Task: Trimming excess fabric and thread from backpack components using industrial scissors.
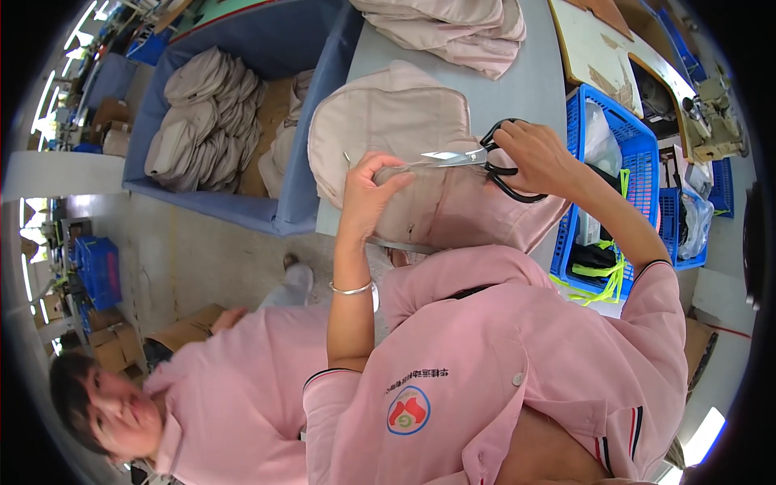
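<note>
The right hand (pixel 540 153) has its fingers through the black loops of a pair of scissors (pixel 483 158), closed around the handles, with the bright blades pointing left toward the other hand. The left hand (pixel 365 194) is pinched shut on the edge of a beige fabric cover (pixel 420 162), thumb and fingers together just where the blade tips arrive; a thin thread or needle-like bit sticks up beside the fingers, too small to make out. A silver bangle (pixel 352 288) sits on the left wrist.

The cover lies on a grey table (pixel 517 89), its near edge hanging over toward the person, who wears a pink work shirt (pixel 517 356) with a round badge on the chest. Farther back on the same table is a heap of more beige covers (pixel 453 28).

To the right of the table stands a blue plastic crate (pixel 630 145) holding bags and some yellow-green straps that spill out at its near side. Beyond it, far right, there is a sewing machine (pixel 711 113) on a pale wooden top.

To the left of the table a big blue bin (pixel 267 48) is filled with stacked beige pieces (pixel 206 121). Near left, another person in a pink shirt (pixel 234 388) is low by the floor, close beside cardboard boxes (pixel 186 327).
</note>
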Demonstrator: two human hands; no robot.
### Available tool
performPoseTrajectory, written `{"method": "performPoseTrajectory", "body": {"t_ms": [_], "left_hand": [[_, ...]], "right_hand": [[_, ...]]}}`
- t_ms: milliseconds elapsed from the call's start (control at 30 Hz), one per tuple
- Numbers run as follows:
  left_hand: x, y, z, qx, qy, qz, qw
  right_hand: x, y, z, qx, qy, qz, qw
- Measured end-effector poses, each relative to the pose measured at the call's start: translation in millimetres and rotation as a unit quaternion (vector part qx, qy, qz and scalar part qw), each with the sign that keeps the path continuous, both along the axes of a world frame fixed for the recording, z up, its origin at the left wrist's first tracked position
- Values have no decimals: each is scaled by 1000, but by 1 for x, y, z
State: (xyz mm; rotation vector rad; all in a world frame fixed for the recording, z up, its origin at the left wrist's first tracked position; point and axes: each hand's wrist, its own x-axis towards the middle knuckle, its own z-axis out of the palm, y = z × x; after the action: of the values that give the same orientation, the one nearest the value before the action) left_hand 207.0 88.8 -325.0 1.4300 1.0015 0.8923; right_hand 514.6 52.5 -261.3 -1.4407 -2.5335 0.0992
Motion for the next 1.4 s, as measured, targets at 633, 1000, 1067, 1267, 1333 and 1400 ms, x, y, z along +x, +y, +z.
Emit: {"method": "performPoseTrajectory", "body": {"t_ms": [633, 1000, 1067, 1267, 1333, 1400], "left_hand": [[37, -14, -41, -111, -101, 126, 981], [-36, -96, -99, -178, -54, 317, 930], [-27, -143, -134, -305, 15, 214, 928], [15, -170, -139, -293, 16, -76, 953], [20, -168, -127, -376, -67, -75, 921], [30, -155, -122, -407, -106, -87, 903]], "right_hand": [[13, 11, -35, -109, 23, -40, 993], [105, -50, -87, -91, 181, -241, 949], [107, -54, -101, -106, 203, -259, 938], [104, -5, -143, -47, 332, -151, 930], [86, 15, -127, -85, 236, -199, 947], [78, 24, -124, -129, 145, -247, 949]]}}
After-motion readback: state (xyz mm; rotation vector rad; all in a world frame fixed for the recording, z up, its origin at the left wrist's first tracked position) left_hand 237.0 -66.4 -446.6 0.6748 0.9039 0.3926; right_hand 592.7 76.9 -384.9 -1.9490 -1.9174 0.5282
